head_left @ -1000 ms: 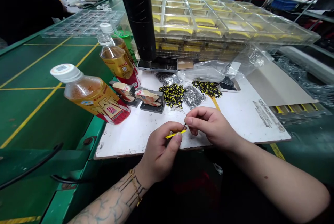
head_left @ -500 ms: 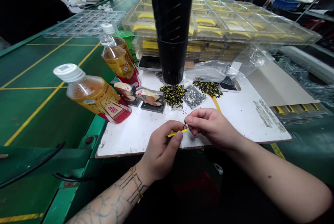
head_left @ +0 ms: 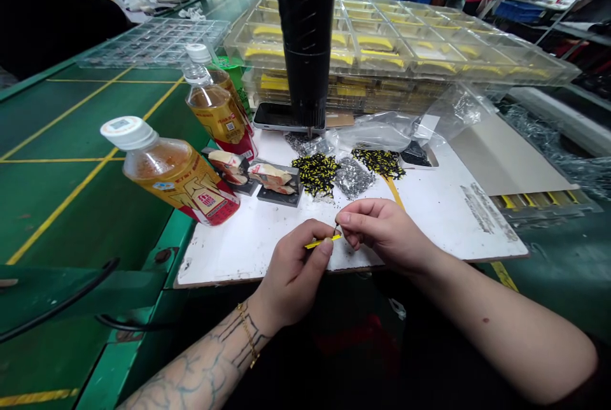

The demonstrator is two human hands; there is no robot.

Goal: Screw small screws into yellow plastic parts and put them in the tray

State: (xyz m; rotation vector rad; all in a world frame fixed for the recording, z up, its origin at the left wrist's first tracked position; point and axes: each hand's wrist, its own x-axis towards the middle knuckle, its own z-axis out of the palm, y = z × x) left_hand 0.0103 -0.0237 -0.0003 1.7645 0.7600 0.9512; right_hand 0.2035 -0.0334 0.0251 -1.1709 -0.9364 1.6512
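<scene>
Yellow strip is lying pinched between the thumb and forefinger of the left hand, over the near edge of the white board; the other fingers of that hand are curling shut beneath it; the strip's long axis is running nearly level, rising slightly toward its right end. The right hand is meeting that end from the right, just above the board's near edge; its thumb and forefinger are closing tip to tip on a small dark piece, too tiny to make out further; the remaining fingers are folding loosely under. The dark piece is sitting right at the strip's free tip, touching it or nearly so; the right hand is the nearer one to that tip, the left gripping further back along the strip.

Toward the board's far side, piles of black-and-yellow bits and a silvery heap are resting; a tea bottle is leaning off the board's left edge on the green desk.

Against half a second ago, both hands are keeping almost the same pose and place; the hanging black barrel is now sitting higher and further back, its tip over the board's far edge instead of over the black-and-yellow pile.
</scene>
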